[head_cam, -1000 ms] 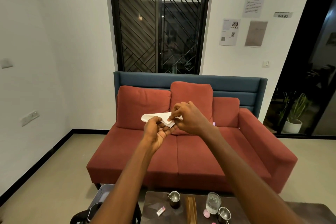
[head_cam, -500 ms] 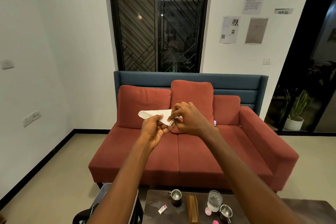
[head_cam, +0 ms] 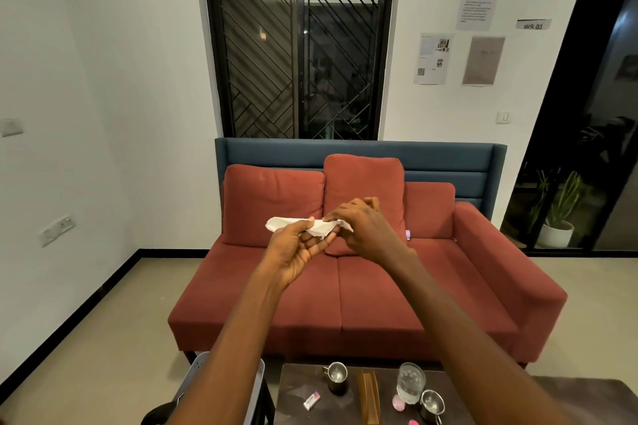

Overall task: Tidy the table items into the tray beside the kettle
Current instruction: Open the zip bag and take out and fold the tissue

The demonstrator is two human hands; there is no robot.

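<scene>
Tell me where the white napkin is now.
The white napkin is mid-frame in the head view, held between left hand and right hand, before the red sofa.

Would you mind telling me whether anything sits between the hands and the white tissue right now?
Nothing does: the left hand and right hand both already hold the white tissue up in front of the sofa.

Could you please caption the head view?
Both hands, left and right, fold a white tissue above the cluttered table.

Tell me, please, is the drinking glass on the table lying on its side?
No, the drinking glass stands upright on the table.
</scene>
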